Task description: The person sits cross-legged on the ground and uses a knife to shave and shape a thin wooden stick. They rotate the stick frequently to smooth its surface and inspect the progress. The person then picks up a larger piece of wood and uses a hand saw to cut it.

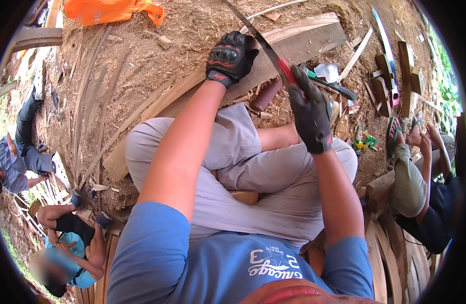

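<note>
In my right hand (311,109), gloved in black, is the red handle (286,71) of a long, narrow, slightly curved dark blade (258,38). The blade slants up and left past the top edge; whether it has teeth I cannot make out. My left hand (229,58), in a black knuckle-guard glove, is closed at the far edge of a long curved wooden plank (304,43), its fingertips hidden. That plank lies slantwise on the ground in front of my crossed legs. Part of it is covered by my left forearm.
A green-and-black tool (332,83) and a brown cylinder (267,95) lie near my right hand. An orange bag (109,11) is at the top left. Another long blade (385,43) leans by wood blocks (381,91). People sit left and right among wood strips (88,101).
</note>
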The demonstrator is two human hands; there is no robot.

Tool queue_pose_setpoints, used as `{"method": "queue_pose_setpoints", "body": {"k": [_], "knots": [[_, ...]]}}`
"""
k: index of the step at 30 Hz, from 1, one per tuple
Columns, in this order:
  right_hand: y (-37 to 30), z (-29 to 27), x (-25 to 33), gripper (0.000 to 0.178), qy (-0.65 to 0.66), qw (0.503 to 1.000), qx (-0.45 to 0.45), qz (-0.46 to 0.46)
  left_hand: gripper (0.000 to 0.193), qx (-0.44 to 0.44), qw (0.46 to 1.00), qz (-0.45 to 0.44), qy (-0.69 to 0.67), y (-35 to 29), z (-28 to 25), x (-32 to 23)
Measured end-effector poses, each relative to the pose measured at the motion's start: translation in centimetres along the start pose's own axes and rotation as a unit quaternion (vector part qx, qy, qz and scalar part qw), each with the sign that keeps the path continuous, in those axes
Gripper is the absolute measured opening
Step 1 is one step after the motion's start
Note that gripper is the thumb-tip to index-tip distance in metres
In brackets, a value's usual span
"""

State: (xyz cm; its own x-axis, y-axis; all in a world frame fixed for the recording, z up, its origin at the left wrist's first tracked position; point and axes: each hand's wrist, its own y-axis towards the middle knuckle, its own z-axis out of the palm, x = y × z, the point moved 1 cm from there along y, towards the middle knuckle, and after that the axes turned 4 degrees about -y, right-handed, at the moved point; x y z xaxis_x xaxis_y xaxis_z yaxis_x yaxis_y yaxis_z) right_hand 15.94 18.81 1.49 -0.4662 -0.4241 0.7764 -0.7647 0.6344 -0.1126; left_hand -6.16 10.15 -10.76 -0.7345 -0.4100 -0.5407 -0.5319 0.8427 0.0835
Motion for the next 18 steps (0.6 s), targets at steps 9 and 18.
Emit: {"method": "queue_pose_setpoints", "body": {"k": [9,18], "knots": [[-3.8,-2.6,1.0,0.045,-0.098,0.995,0.019,-0.019,0.032,-0.024,1.000,-0.003,0.003,-0.7,-0.8,-0.9],[1.0,0.8,0.0,0.043,-0.029,0.999,0.003,0.036,0.031,0.000,1.000,0.003,-0.001,-0.2,-0.5,-0.6]]}}
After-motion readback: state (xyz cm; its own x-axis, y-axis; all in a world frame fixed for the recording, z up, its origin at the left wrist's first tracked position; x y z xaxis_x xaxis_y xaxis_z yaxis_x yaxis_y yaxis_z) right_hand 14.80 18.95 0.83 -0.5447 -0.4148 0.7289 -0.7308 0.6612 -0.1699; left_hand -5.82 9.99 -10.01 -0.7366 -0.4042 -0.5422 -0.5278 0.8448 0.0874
